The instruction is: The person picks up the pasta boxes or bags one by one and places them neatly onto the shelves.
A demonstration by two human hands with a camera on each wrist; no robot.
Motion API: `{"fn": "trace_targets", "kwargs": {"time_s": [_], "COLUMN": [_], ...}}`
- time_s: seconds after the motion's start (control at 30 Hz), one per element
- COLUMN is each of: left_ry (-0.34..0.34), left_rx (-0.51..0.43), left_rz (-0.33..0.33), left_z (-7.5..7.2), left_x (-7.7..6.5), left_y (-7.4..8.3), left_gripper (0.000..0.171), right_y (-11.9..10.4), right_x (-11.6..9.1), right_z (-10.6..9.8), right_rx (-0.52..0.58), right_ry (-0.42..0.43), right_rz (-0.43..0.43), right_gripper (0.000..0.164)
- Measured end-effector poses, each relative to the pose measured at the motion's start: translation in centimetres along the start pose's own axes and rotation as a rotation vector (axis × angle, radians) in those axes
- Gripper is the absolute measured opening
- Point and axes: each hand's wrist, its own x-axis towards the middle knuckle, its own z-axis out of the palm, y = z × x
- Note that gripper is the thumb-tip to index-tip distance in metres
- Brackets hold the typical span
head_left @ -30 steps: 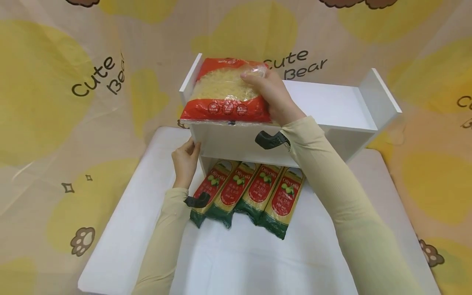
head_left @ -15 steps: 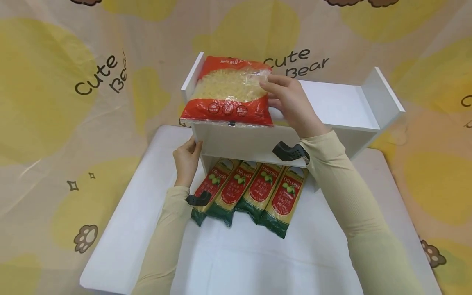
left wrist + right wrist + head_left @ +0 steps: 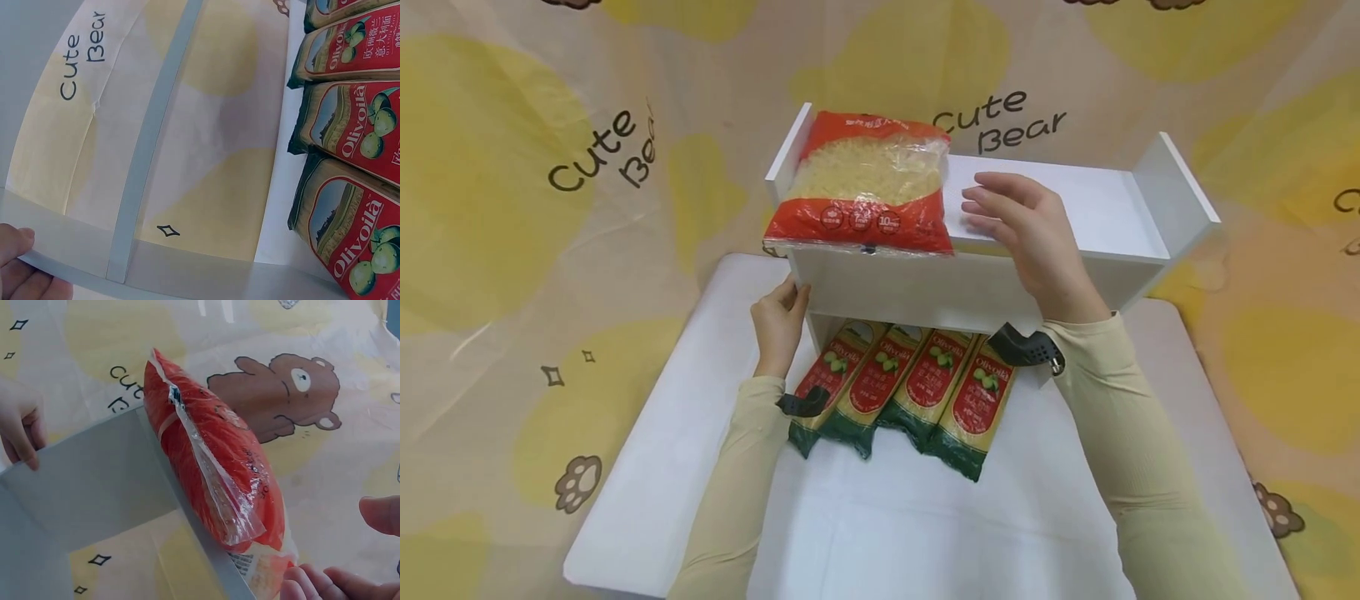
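Observation:
A red and clear bag of short pasta (image 3: 872, 179) lies on the top board at the left end of the white shelf unit (image 3: 1052, 204), its near edge overhanging the front. My right hand (image 3: 1026, 233) hovers just right of the bag with loosely extended fingers and nothing in them. In the right wrist view, its fingertips (image 3: 300, 581) appear near the bag's lower end. Lower left, my left hand (image 3: 778, 325) pinches the front edge of the unit's left side panel (image 3: 81, 240) between thumb and fingers.
Several Olivoilà pasta packs (image 3: 917, 383) lie side by side under the unit, sticking out onto the white table (image 3: 880, 533). The unit's right side panel (image 3: 1180, 187) rises above the top board. A printed bear cloth (image 3: 715, 75) hangs behind.
My right hand has let go of the pasta bag and moved right and toward me, away from it. The bag stays in place, and my left hand keeps its grip on the panel.

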Motion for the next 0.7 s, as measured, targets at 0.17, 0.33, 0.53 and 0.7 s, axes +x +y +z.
{"fn": "trace_targets", "kwargs": {"time_s": [0.17,0.33,0.53,0.7], "left_ry": [0.014,0.025,0.022,0.008], "left_rx": [0.005,0.004,-0.008,-0.024], "left_rz": [0.004,0.008,-0.002,-0.025], "left_z": [0.0,0.2,0.4,0.3], "left_x": [0.0,0.1,0.1,0.1], "left_y": [0.0,0.0,0.0,0.0], "left_gripper": [0.029,0.029,0.029,0.029], "right_y": [0.4,1.3,3.6,5.8], "right_x": [-1.7,-3.5,-5.6,-7.0], "right_z": [-1.2,-2.8,-4.7,-6.3], "right_rx": [0.057,0.071,0.092,0.128], "right_ry": [-0.002,-0.007,0.013,0.055], "right_rz": [-0.053,-0.097,-0.153,-0.143], "right_gripper": [0.040,0.034,0.023,0.018]}}
